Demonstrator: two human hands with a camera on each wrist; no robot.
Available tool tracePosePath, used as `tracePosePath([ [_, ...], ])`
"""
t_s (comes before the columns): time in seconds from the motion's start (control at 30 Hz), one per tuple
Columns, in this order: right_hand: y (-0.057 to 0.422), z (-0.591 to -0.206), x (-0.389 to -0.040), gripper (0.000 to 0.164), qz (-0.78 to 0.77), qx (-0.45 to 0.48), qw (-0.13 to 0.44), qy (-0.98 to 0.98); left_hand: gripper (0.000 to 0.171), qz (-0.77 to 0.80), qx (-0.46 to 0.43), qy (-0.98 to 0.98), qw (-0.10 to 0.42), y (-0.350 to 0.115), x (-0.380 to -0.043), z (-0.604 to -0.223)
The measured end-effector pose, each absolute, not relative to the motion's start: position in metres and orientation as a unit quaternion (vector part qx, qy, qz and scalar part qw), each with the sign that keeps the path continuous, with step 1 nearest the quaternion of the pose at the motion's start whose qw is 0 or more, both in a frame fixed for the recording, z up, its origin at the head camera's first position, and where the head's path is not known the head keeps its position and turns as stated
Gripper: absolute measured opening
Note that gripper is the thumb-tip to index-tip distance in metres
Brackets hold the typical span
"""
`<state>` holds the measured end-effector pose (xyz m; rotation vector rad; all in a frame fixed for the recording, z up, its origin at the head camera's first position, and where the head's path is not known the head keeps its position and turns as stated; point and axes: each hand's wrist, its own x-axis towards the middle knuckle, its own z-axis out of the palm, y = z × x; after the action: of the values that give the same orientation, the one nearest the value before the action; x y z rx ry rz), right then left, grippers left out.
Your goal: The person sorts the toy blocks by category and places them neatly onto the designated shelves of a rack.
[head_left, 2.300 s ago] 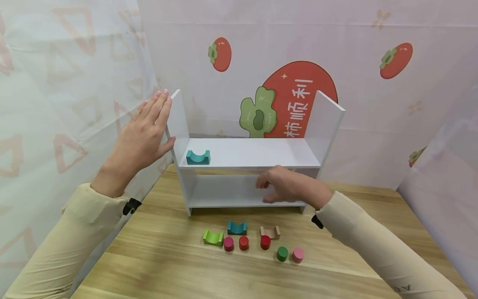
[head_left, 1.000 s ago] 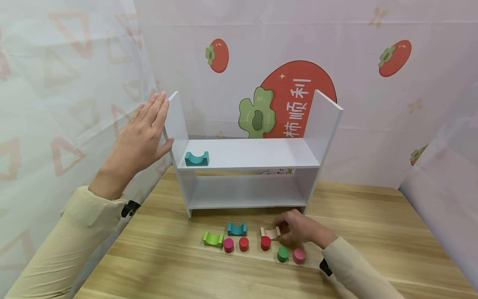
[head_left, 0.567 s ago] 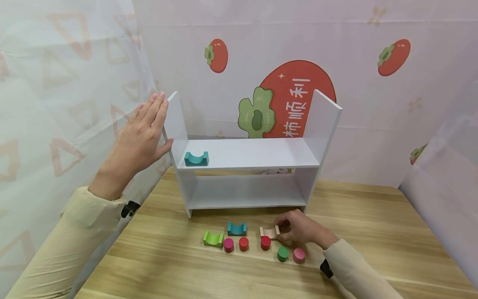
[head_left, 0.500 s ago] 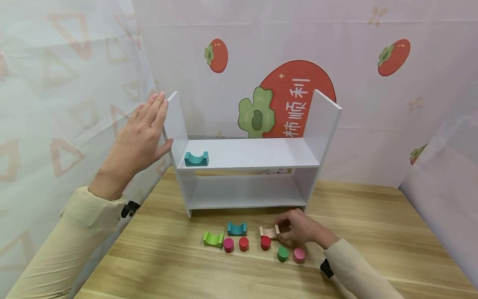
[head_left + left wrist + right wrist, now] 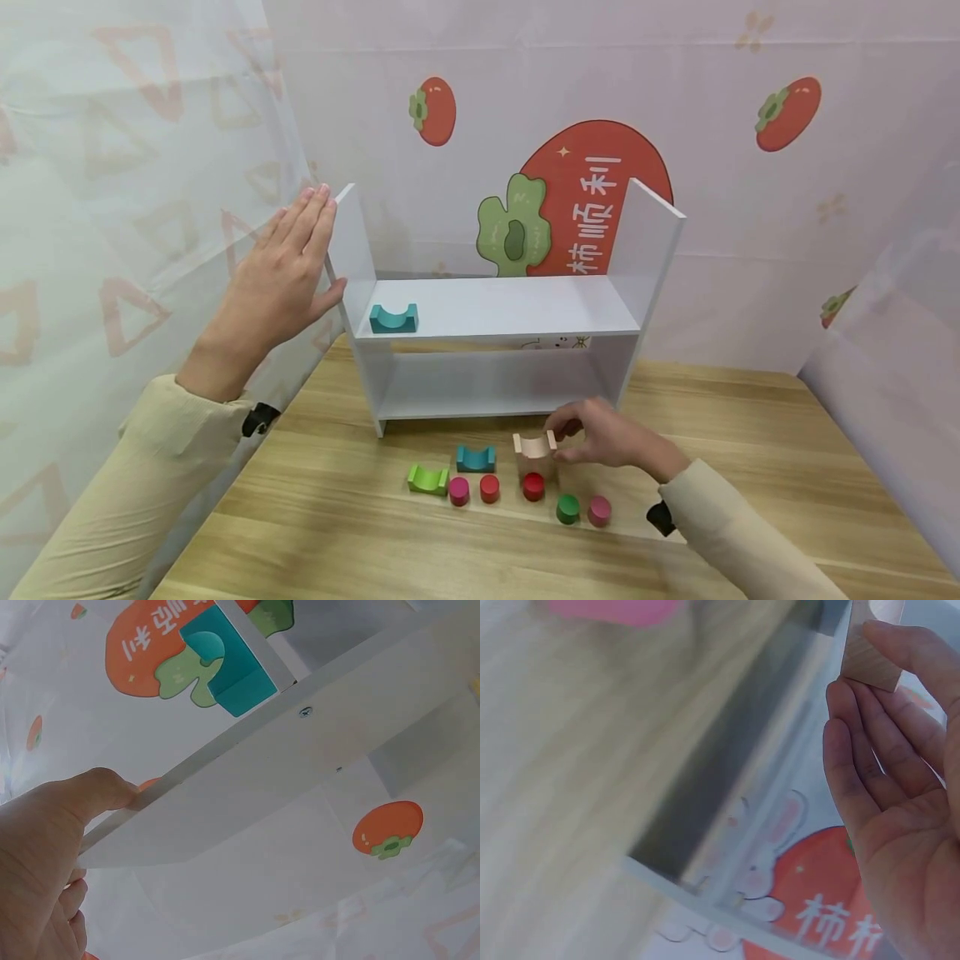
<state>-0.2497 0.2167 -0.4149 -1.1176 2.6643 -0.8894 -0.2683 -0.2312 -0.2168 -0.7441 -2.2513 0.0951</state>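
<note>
My left hand (image 5: 273, 271) steadies the white shelf (image 5: 495, 308) at its left side panel. In the left wrist view, the panel's edge runs between my thumb (image 5: 97, 791) and fingers. My right hand (image 5: 603, 435) pinches one end of a natural-wood arch block (image 5: 535, 450), its curved notch facing up. Thumb and fingertips meet on that block (image 5: 871, 660) in the right wrist view. It is lifted off the table in front of the shelf, just behind a red cylinder (image 5: 533, 487). On the shelf's upper board, at the left, sits a teal arch block (image 5: 393, 321).
Before the shelf lie a blue arch block (image 5: 476, 460) and a lime arch block (image 5: 428, 480). Near them stand a magenta cylinder (image 5: 459, 492), another red cylinder (image 5: 490, 489), a green cylinder (image 5: 567, 509) and a pink cylinder (image 5: 599, 512). Printed curtains surround the wooden table (image 5: 360, 542).
My right hand has come down from before the shelf to the wooden arch block, gripped its right end and raised it slightly, up and left. The left hand stays on the panel.
</note>
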Motion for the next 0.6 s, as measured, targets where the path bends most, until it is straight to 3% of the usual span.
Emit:
tracePosePath([
  [0.6, 0.184, -0.305, -0.259, 0.028, -0.256, -0.38, 0.034, 0.888, 0.097, 0.043, -0.285, -0.882, 0.374, -0.23, -0.264, -0.215],
])
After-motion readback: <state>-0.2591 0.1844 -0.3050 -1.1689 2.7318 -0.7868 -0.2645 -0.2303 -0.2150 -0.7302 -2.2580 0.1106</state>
